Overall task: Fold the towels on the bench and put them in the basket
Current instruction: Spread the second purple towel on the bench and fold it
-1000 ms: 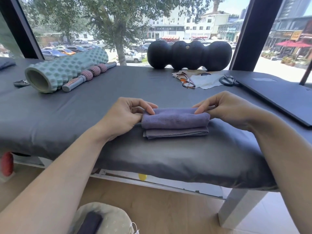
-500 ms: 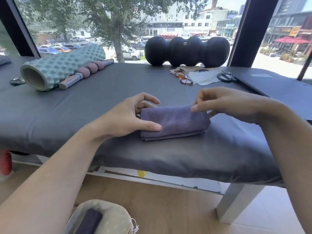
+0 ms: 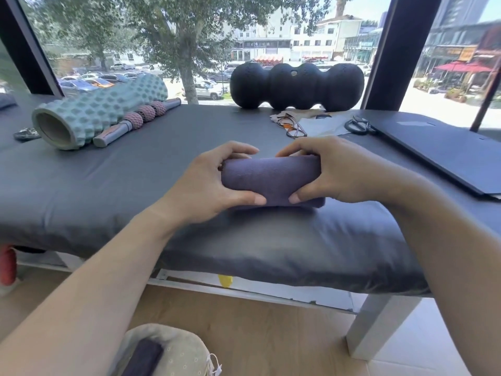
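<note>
Fingers (image 3: 244, 151) of left hand (image 3: 208, 185) and right hand (image 3: 344, 172) curled round folded purple towel (image 3: 271, 180), thumbs pressed on near side. Towel at near edge of grey worktop (image 3: 108, 185). Basket (image 3: 173, 351) on floor below, near left, dark towel (image 3: 141, 359) inside.

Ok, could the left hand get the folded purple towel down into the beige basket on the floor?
Probably yes: the beige fabric basket sits open below the left hand, nothing between.
</note>
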Demonstrator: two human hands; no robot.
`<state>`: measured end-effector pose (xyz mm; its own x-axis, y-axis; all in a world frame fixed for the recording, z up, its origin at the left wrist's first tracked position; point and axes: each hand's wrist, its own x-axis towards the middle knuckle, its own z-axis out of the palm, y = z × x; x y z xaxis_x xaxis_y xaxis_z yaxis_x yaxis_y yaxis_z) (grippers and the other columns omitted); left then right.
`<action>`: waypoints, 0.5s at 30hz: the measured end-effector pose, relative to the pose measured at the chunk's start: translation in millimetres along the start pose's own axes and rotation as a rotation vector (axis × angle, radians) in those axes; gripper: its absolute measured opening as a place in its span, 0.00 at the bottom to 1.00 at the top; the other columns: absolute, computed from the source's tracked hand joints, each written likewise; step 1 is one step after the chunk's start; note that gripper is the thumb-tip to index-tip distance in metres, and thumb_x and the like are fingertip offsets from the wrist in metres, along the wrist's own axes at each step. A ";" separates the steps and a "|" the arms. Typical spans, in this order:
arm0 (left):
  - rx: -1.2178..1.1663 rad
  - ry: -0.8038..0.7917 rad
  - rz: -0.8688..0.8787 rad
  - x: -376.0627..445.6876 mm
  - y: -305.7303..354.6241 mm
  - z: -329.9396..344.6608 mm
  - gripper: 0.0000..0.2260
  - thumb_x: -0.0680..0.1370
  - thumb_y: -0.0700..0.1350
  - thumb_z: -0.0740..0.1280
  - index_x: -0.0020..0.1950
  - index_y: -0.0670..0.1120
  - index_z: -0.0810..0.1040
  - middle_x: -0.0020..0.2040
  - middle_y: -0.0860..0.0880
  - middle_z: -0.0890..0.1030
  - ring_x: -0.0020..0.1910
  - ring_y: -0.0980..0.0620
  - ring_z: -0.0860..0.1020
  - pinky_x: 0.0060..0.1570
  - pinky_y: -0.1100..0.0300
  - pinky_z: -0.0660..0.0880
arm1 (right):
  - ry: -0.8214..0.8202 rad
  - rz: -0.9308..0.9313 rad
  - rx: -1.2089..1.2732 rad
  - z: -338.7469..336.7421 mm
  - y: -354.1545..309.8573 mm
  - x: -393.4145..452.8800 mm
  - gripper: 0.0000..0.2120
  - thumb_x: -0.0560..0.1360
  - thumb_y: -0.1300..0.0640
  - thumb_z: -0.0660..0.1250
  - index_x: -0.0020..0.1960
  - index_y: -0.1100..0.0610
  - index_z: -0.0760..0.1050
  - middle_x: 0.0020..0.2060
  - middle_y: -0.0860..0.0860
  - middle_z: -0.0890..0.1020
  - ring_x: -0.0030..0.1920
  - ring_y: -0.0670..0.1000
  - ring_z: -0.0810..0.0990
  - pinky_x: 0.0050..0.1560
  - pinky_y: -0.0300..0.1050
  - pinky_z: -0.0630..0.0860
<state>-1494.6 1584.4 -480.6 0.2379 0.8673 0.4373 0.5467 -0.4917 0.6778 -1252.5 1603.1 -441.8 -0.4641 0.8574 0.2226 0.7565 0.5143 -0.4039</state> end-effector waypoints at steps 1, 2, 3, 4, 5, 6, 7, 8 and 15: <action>0.003 -0.007 -0.011 -0.2 -2.5 2.5 0.32 0.62 0.49 0.85 0.64 0.57 0.78 0.56 0.58 0.82 0.56 0.65 0.79 0.55 0.73 0.72 | -0.026 0.014 -0.019 3.4 1.7 0.5 0.30 0.62 0.49 0.82 0.61 0.41 0.77 0.52 0.41 0.82 0.51 0.44 0.79 0.51 0.41 0.75; 0.011 -0.010 -0.018 -0.5 -4.8 5.0 0.32 0.62 0.50 0.84 0.64 0.57 0.78 0.57 0.59 0.82 0.57 0.65 0.79 0.57 0.73 0.72 | -0.049 0.030 -0.023 5.8 2.9 0.7 0.30 0.62 0.48 0.82 0.62 0.41 0.77 0.53 0.40 0.82 0.52 0.45 0.78 0.51 0.41 0.75; 0.022 -0.003 -0.019 -0.3 -6.8 7.4 0.31 0.63 0.50 0.84 0.63 0.57 0.78 0.58 0.60 0.82 0.57 0.66 0.79 0.58 0.72 0.72 | -0.062 0.046 -0.013 7.0 4.5 0.6 0.30 0.62 0.47 0.82 0.62 0.41 0.77 0.52 0.40 0.82 0.52 0.45 0.79 0.51 0.41 0.75; 0.031 0.007 -0.021 0.0 -8.4 9.1 0.29 0.64 0.50 0.84 0.62 0.56 0.79 0.57 0.60 0.82 0.57 0.66 0.78 0.57 0.73 0.72 | -0.069 0.061 -0.002 7.0 6.5 0.3 0.30 0.61 0.46 0.83 0.61 0.41 0.78 0.51 0.40 0.82 0.51 0.44 0.79 0.51 0.41 0.75; 0.035 0.011 -0.030 0.6 -9.6 10.1 0.27 0.65 0.50 0.83 0.61 0.56 0.80 0.55 0.61 0.82 0.55 0.66 0.79 0.54 0.74 0.71 | -0.074 0.074 0.000 6.6 8.1 0.1 0.29 0.61 0.45 0.83 0.60 0.41 0.78 0.50 0.40 0.82 0.51 0.44 0.80 0.50 0.41 0.76; 0.033 0.003 -0.047 1.2 -10.6 10.8 0.24 0.65 0.50 0.83 0.59 0.55 0.81 0.54 0.60 0.83 0.53 0.66 0.79 0.51 0.74 0.72 | -0.078 0.091 -0.006 6.2 9.5 0.0 0.28 0.60 0.45 0.83 0.58 0.42 0.78 0.48 0.40 0.83 0.49 0.43 0.80 0.48 0.41 0.76; 0.028 -0.012 -0.068 1.9 -11.6 11.3 0.22 0.66 0.50 0.82 0.58 0.55 0.81 0.51 0.60 0.84 0.51 0.65 0.80 0.49 0.74 0.72 | -0.080 0.106 -0.012 6.0 10.5 0.1 0.27 0.60 0.44 0.83 0.57 0.42 0.78 0.47 0.41 0.83 0.48 0.44 0.80 0.47 0.42 0.76; 0.025 -0.026 -0.090 2.4 -12.4 11.4 0.20 0.66 0.50 0.82 0.56 0.55 0.82 0.49 0.59 0.84 0.48 0.65 0.81 0.47 0.74 0.73 | -0.080 0.118 -0.014 6.7 11.1 0.4 0.26 0.60 0.45 0.83 0.55 0.43 0.79 0.45 0.41 0.83 0.47 0.44 0.80 0.46 0.43 0.76; -0.061 -0.019 -0.171 5.9 -13.4 10.7 0.12 0.68 0.46 0.82 0.48 0.49 0.84 0.42 0.52 0.86 0.41 0.60 0.82 0.42 0.65 0.78 | -0.021 0.204 0.131 11.0 14.5 2.5 0.20 0.62 0.55 0.82 0.49 0.46 0.78 0.41 0.48 0.84 0.41 0.48 0.82 0.40 0.45 0.79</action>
<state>-1491.9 1596.9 -493.4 0.1609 0.9396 0.3021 0.5305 -0.3405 0.7763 -1247.7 1612.5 -456.9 -0.3183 0.9419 0.1069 0.7699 0.3226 -0.5507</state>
